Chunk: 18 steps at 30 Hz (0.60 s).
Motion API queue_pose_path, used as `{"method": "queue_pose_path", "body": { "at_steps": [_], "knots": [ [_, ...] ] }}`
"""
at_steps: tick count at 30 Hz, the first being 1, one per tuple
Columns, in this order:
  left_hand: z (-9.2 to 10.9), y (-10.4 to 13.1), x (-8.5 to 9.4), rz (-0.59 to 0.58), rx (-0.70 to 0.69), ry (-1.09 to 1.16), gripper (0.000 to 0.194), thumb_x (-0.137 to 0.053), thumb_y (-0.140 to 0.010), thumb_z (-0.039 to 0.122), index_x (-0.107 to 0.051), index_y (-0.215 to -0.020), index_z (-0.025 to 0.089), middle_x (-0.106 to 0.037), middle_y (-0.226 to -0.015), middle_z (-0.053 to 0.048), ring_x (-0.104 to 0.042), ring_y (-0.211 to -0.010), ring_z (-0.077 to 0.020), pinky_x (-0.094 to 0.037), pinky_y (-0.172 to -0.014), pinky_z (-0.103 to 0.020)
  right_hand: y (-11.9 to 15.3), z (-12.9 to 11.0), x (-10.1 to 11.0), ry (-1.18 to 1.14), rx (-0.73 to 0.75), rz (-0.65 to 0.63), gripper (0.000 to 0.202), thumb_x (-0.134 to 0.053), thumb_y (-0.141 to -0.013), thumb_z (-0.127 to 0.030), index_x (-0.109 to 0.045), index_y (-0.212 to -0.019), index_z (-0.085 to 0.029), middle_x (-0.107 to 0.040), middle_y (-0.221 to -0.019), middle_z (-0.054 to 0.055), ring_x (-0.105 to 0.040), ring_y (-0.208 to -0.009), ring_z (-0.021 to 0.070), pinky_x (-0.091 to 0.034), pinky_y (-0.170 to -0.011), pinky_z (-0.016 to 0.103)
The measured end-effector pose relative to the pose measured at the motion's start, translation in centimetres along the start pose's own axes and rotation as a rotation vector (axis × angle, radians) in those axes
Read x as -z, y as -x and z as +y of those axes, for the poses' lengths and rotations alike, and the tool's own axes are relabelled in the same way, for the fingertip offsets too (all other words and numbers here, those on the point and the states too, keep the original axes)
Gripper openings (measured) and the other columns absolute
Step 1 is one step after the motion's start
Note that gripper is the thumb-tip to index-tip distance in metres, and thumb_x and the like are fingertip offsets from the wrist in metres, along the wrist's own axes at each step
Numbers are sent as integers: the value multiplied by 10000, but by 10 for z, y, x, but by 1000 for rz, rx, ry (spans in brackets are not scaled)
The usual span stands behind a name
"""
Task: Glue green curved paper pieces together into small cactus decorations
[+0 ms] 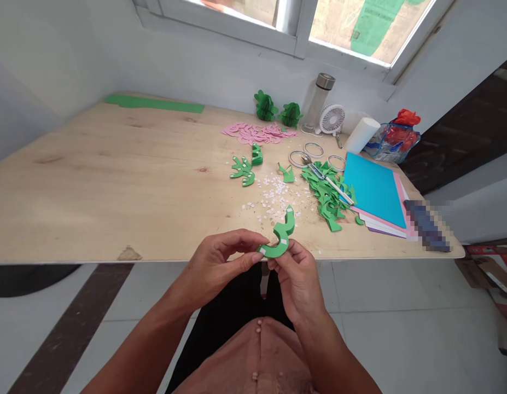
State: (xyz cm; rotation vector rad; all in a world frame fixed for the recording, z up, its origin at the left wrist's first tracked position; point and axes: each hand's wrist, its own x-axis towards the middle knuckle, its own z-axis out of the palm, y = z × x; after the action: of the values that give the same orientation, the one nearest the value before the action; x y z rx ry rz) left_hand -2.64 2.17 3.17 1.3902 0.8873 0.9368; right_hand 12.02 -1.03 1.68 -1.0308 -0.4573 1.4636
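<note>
Just over the table's front edge I hold a curved green paper cutout, a thick stack with small white squares on its top face. My left hand pinches its left end between thumb and fingertips. Gripping the lower right side is my right hand, its fingers partly hidden under the paper. Farther back lie more green cutouts with white squares, beside a small green stack. Tiny white paper bits are scattered in front of my hands.
Green scraps lie right, with scissors and a white stick on top. Beyond are tape rings, pink cutouts, green honeycomb shapes, a bottle and a fan. Coloured sheets lie far right.
</note>
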Motion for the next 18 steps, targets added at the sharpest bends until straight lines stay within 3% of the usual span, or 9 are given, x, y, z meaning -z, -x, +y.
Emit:
{"method": "queue_pose_path", "body": {
  "at_steps": [5,18],
  "knots": [
    [-1,0,1,3,-2,-44,143,-675,-791,229,-729,-922,209,-734,-905,-39,-673,-823,-178,-530,-757,-273,-1,1,2,-45,-48,-29,135,-797,-640,-220,-702,-723,-169,-636,-686,-18,-476,-568,68,-389,-587,204],
    [3,0,10,-85,-72,-187,133,-639,-814,225,-710,-921,190,-730,-895,-49,-661,-833,-177,-514,-768,-273,-1,-2,1,-22,-89,-77,139,-796,-626,-214,-690,-695,-158,-585,-621,-24,-457,-553,76,-378,-556,210]
  ]
}}
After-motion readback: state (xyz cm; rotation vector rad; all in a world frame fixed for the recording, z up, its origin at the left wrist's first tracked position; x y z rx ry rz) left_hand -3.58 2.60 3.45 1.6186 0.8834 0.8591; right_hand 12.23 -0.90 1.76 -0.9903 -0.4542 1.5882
